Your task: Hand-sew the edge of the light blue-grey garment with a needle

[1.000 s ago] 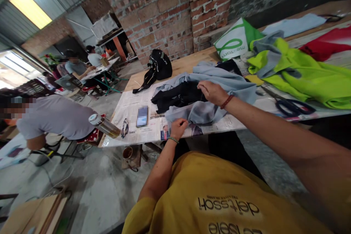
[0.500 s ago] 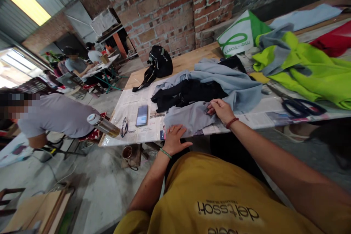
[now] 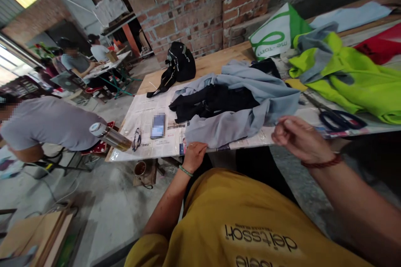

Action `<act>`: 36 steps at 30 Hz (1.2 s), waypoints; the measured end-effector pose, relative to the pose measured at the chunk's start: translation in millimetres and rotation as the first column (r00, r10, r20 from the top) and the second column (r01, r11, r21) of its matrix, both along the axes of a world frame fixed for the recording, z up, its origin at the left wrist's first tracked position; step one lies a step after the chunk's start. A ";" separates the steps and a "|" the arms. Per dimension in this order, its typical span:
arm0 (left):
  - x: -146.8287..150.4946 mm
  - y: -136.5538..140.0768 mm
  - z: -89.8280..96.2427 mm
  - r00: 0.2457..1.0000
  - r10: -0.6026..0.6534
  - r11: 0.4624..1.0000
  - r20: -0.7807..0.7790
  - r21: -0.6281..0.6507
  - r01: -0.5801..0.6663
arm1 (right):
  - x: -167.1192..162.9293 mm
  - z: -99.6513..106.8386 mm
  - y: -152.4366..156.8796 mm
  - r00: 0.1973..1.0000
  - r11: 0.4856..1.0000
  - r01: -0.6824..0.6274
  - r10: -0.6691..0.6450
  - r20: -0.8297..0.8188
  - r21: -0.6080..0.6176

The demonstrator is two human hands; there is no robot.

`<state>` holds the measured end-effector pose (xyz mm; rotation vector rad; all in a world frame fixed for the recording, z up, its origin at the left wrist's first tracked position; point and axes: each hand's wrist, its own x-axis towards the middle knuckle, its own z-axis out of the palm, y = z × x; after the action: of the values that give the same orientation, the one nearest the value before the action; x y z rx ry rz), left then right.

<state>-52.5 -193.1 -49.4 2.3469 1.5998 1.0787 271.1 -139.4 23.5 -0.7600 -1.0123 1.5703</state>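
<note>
A grey garment (image 3: 225, 127) lies spread near the table's front edge, with black cloth (image 3: 216, 101) across its middle. At the garment's near left corner, my left hand (image 3: 194, 156) is closed, its fingertips pinching the grey fabric. My right hand (image 3: 302, 137) is raised off the garment, to its right and closer to the camera. Its thumb and finger are pressed together in a pinch; anything between them is too small to make out. Dark-handled scissors (image 3: 341, 120) lie just beyond that hand.
On the newspaper-covered table (image 3: 140, 108) are a phone (image 3: 158, 125), glasses (image 3: 136, 139), a bottle (image 3: 109, 135) at the left edge and a black bag (image 3: 181, 61). Yellow-green clothing (image 3: 360, 79) and a green-white bag (image 3: 275, 35) lie right. A person (image 3: 56, 125) sits at left.
My right hand has moved right and up, away from the grey garment. My left hand has gone from lying flat with spread fingers to pinching the fabric's edge. The view has shifted slightly.
</note>
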 end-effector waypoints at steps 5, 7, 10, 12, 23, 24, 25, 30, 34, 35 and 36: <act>5.5 11.1 2.4 0.985 0.050 0.995 0.164 -0.089 -0.036 | -48.2 -36.2 -36.7 0.735 0.914 -0.370 0.398 0.549 -0.167; 6.2 13.7 2.0 0.974 0.082 0.992 0.212 -0.114 -0.059 | -73.9 -49.1 -41.6 0.628 0.880 -0.466 0.402 0.666 -0.091; 5.9 14.6 0.2 0.960 0.091 0.991 0.265 -0.120 -0.060 | -103.5 -59.9 -37.6 0.564 0.866 -0.499 0.305 0.767 0.022; 5.6 13.9 -1.3 0.953 0.075 0.994 0.294 -0.098 -0.048 | -115.3 -62.9 -31.3 0.536 0.862 -0.504 0.266 0.801 0.051; 10.8 8.4 -3.0 0.956 -0.047 0.998 0.289 0.060 0.031 | -131.6 -64.7 -21.8 0.622 0.898 -0.373 0.055 0.781 0.234; 11.2 8.1 -3.2 0.956 -0.051 0.997 0.288 0.064 0.034 | -132.2 -65.4 -21.7 0.624 0.897 -0.371 0.049 0.780 0.241; 11.5 7.8 -3.3 0.956 -0.052 0.997 0.290 0.067 0.034 | -132.8 -66.3 -21.6 0.625 0.896 -0.370 0.044 0.779 0.246; 10.6 7.2 -4.7 0.953 -0.062 0.996 0.298 0.081 0.040 | -135.0 -70.0 -21.0 0.622 0.889 -0.376 0.035 0.782 0.260; 11.6 7.1 -6.7 0.956 -0.076 0.994 0.284 0.097 0.050 | -137.7 -67.7 -21.0 0.601 0.883 -0.383 0.015 0.799 0.271; 12.4 6.9 -7.3 0.958 -0.080 0.994 0.275 0.098 0.055 | -138.6 -66.4 -20.9 0.597 0.885 -0.377 0.008 0.802 0.272; 13.3 6.7 -8.0 0.961 -0.085 0.994 0.263 0.095 0.062 | -139.5 -65.1 -20.8 0.593 0.889 -0.368 0.000 0.805 0.271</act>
<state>-39.2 -186.4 -57.4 2.1766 1.3859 1.4032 131.6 -160.2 -41.5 -1.0986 -2.0822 1.0736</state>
